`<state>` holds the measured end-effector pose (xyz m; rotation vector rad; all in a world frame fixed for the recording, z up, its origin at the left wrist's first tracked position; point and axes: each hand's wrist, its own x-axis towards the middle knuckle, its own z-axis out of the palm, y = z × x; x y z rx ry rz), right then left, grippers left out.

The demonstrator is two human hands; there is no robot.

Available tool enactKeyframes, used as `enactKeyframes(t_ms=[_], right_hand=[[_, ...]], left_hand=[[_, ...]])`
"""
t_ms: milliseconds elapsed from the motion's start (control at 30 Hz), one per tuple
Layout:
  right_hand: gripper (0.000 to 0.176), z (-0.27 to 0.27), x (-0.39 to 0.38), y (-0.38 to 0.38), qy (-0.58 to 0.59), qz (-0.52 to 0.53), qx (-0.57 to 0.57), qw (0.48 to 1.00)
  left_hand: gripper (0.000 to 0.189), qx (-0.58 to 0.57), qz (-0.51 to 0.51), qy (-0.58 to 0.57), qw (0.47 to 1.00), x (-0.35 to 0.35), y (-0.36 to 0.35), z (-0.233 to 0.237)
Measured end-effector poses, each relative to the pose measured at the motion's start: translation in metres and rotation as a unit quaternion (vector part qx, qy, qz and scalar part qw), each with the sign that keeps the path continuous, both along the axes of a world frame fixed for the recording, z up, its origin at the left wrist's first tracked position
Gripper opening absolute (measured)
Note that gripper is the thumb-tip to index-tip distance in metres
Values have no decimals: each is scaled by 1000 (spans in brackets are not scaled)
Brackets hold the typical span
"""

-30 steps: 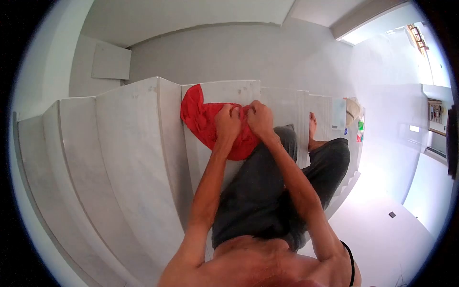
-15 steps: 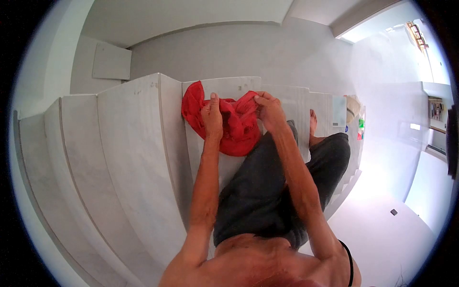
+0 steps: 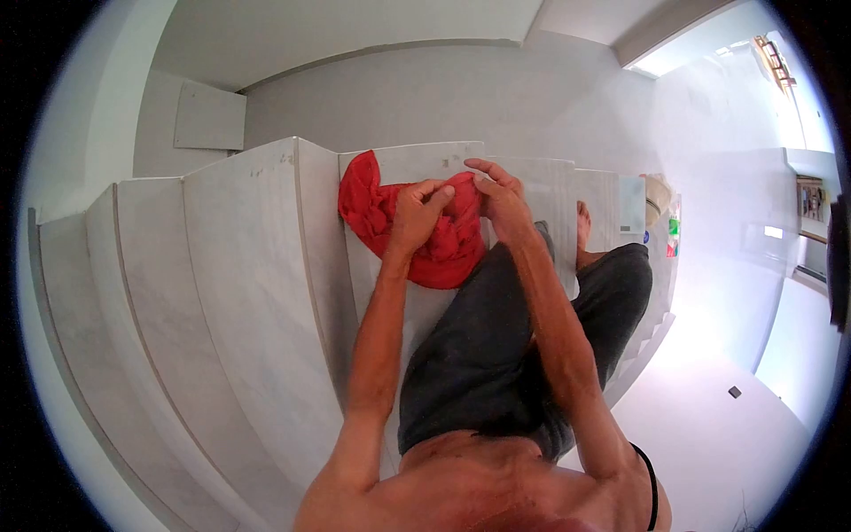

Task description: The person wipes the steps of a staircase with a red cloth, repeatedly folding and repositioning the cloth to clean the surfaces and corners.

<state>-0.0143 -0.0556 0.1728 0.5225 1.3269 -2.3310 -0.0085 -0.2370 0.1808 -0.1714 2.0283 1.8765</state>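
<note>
A crumpled red cloth (image 3: pixel 448 253) lies on the pale stair step beside my thigh, its upper edge lifted between my hands. My left hand (image 3: pixel 418 213) is closed on the cloth, thumb and fingers pinching near the raised part. Just right of it, my right hand (image 3: pixel 505 202) grips the same raised edge between thumb and fingers, with one finger stretched out above. The two hands are close together. Folds hide whether the cloth is a garment, and some fingertips are covered by it.
Pale stairs (image 3: pixel 239 239) rise on the left, and lower steps run down to the right. A bare foot (image 3: pixel 582 226) rests on a lower step near a white box-like object (image 3: pixel 631 206) and a beige item (image 3: pixel 656 199). A small dark object (image 3: pixel 734 391) lies on the floor at right.
My left hand has moved right along the cloth, closer to my right hand. One right finger now extends upward. The cloth's lower part stays on the step.
</note>
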Motion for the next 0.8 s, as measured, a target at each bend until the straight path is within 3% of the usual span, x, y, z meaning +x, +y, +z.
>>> enactKeyframes(t_ms=[200, 300, 433, 533, 700, 800], right_hand=[[23, 7, 1, 5, 33, 101, 139, 985], [16, -2, -1, 6, 31, 137, 219, 966], [23, -15, -8, 0, 74, 152, 341, 925], [26, -18, -17, -11, 188, 169, 577, 777], [26, -42, -24, -35, 209, 190, 651, 705], [24, -50, -22, -38, 228, 195, 651, 698]], left_hand=[[23, 15, 47, 17, 999, 2, 1, -12], [25, 14, 33, -47, 998, 2, 4, -18], [27, -88, 9, -22, 996, -1, 3, -21], [28, -164, 7, 10, 986, -4, 9, -20], [32, -382, 42, 54, 922, -10, 20, -32], [35, -403, 64, 49, 912, -11, 20, -39]])
